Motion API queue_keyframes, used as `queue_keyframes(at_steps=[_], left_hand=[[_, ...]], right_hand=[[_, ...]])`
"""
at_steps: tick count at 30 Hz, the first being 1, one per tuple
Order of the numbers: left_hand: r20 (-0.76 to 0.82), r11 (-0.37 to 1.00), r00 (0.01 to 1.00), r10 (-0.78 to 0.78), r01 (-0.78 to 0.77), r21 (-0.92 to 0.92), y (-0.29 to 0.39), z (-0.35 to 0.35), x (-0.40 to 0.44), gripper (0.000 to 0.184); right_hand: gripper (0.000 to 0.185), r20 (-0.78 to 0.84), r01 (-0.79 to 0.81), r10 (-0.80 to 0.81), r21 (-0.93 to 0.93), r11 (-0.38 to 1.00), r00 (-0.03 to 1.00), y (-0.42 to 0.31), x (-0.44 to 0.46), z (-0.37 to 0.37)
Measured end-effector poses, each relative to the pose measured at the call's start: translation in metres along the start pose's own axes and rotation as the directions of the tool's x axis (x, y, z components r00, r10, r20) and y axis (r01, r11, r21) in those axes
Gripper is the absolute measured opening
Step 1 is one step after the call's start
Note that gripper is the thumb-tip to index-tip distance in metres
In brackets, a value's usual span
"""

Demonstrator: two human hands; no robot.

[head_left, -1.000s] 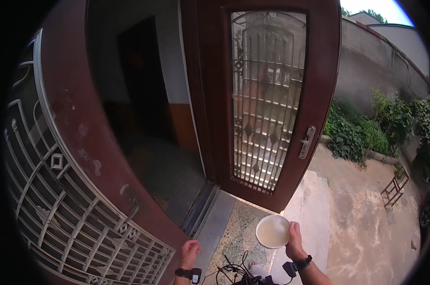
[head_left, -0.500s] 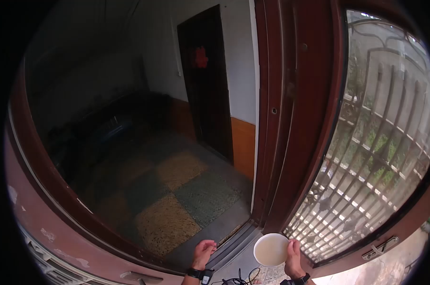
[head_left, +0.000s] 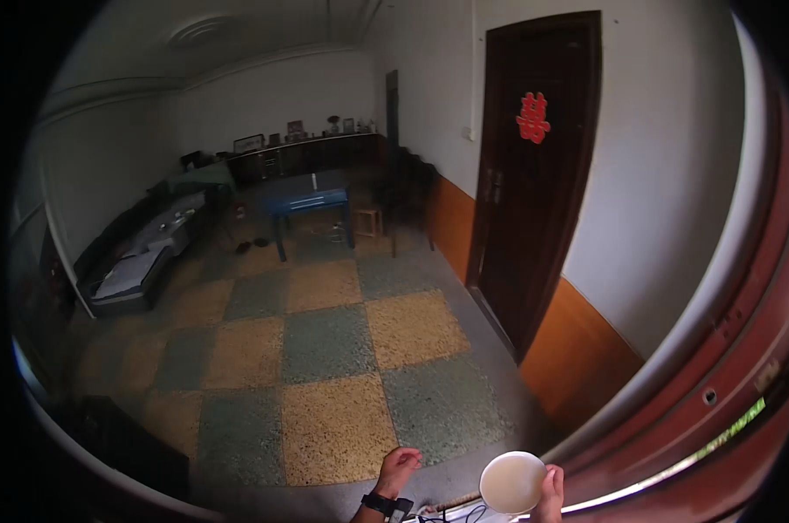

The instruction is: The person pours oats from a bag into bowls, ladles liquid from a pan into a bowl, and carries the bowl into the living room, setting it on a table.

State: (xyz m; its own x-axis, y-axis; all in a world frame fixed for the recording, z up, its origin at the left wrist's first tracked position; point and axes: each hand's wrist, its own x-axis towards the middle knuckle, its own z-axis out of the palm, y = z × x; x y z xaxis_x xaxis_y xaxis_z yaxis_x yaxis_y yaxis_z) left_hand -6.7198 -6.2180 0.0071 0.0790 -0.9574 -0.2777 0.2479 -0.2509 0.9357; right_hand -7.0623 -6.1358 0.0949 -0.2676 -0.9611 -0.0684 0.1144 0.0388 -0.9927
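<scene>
A white bowl (head_left: 511, 482) with cloudy, pale liquid in it is held low in front of me. My right hand (head_left: 552, 495) grips its right rim, thumb at the edge. To the left of the bowl, apart from it, my left hand (head_left: 398, 468) hangs over the floor by the threshold, holding nothing, its fingers loosely bent. It has a black watch (head_left: 387, 505) on the wrist. Below and between the hands, black cables (head_left: 451, 514) show at the bottom edge.
The doorway's red-brown frame (head_left: 724, 375) curves close on the right. Past it lies a checkered floor (head_left: 338, 427). A dark inner door (head_left: 534, 192) with a red sign stands right. Farther back are a blue table (head_left: 312, 202), a small stool (head_left: 369, 221) and a long sofa (head_left: 133, 270).
My view has moved forward into the doorway, and the room looks brighter and wider. The glass door with its grille has left the view. The bowl stays in my right hand.
</scene>
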Motion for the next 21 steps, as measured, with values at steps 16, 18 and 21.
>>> queue_keyframes(at_steps=[16, 18, 21], left_hand=[[-0.711, 0.994, 0.702, 0.035, -0.1, -0.049, 0.043, -0.369, 0.137, 0.02], [-0.6, 0.767, 0.75, -0.279, -0.201, -0.609, -0.003, -0.447, 0.13, 0.023], [-0.743, 0.816, 0.669, -0.032, 0.447, 0.367, -0.076, -0.509, 0.099, 0.033]], right_hand=[[0.031, 0.385, -0.169, 0.059, 0.257, 0.952, 0.921, 0.007, 0.397, 0.384], [0.027, 0.39, -0.181, 0.065, 0.269, 0.946, 0.919, -0.004, 0.432, 0.448], [0.027, 0.441, -0.17, 0.065, 0.202, 0.965, 0.895, 0.013, 0.497, 0.529]])
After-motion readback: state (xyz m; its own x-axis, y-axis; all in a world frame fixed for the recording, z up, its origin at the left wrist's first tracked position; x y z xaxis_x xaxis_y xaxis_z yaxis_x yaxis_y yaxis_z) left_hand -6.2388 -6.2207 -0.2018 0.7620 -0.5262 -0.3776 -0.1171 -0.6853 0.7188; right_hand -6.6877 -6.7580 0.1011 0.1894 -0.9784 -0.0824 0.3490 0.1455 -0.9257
